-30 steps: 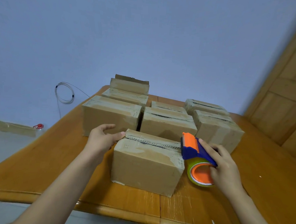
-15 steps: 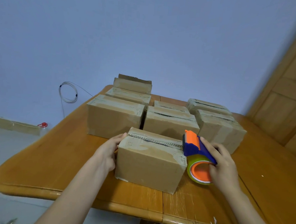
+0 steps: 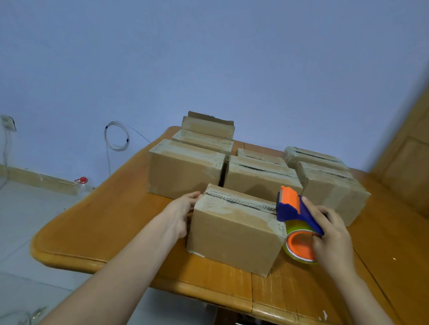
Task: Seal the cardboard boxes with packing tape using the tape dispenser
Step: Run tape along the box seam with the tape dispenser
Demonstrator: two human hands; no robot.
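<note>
The nearest cardboard box stands on the wooden table, its top flaps closed with a dark seam along the middle. My left hand presses flat against the box's left side. My right hand grips the blue and orange tape dispenser, whose orange head sits at the right end of the box's top seam. The yellowish tape roll with its orange core hangs beside the box's right face.
Several more cardboard boxes stand in rows behind, among them one at the left, one in the middle and one at the right. A wooden door is at the right. A coiled cable hangs on the wall.
My left hand has slid from the box's top left corner down onto its left side. The dispenser has stayed at the right end of the seam. The view has shifted slightly.
</note>
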